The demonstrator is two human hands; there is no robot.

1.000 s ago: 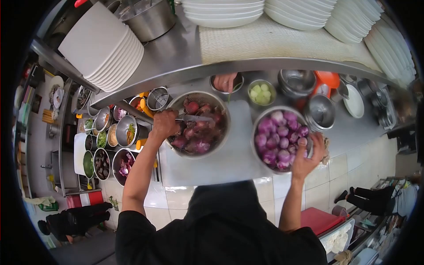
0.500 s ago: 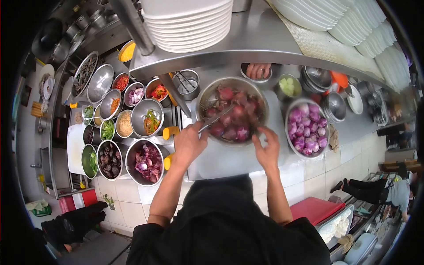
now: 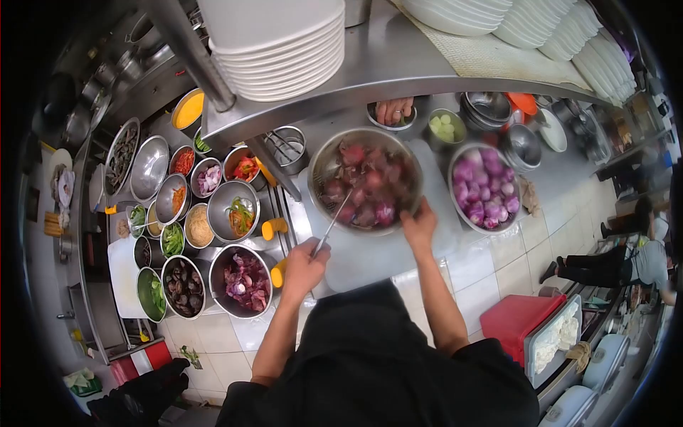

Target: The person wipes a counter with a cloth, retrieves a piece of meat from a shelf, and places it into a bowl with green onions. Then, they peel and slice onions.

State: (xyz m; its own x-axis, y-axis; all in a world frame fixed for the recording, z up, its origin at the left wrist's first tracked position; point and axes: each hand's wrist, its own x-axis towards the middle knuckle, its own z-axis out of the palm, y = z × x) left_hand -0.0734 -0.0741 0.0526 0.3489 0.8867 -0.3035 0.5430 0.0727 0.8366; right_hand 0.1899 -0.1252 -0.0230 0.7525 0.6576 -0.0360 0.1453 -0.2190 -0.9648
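A large metal bowl [image 3: 319,206] of unpeeled red onions [image 3: 373,179] stands on a pale cutting board [image 3: 356,260]. My left hand [image 3: 307,263] is closed round the handle of a knife [image 3: 339,218], whose blade reaches over the near rim among the onions. At the bowl's near right rim my right hand [image 3: 418,226] is closed, fingertips on the edge. The onions look slightly blurred. To the right, a second bowl [image 3: 455,208] holds peeled purple onions [image 3: 486,186]. Left of the board is a deep bowl [image 3: 265,302] of onion skins [image 3: 243,277].
Several bowls of cut vegetables crowd the left side, including green strips [image 3: 173,238]. Overhead, a steel shelf [image 3: 384,60] carries stacked white plates [image 3: 281,60]. Another person's hand [image 3: 393,110] rests over a small bowl beyond the board. A red bin [image 3: 516,320] stands at lower right.
My right hand has moved from being spread beside the bowl to its rim. My left hand has drawn the knife lower and nearer to me. The view has turned slightly.
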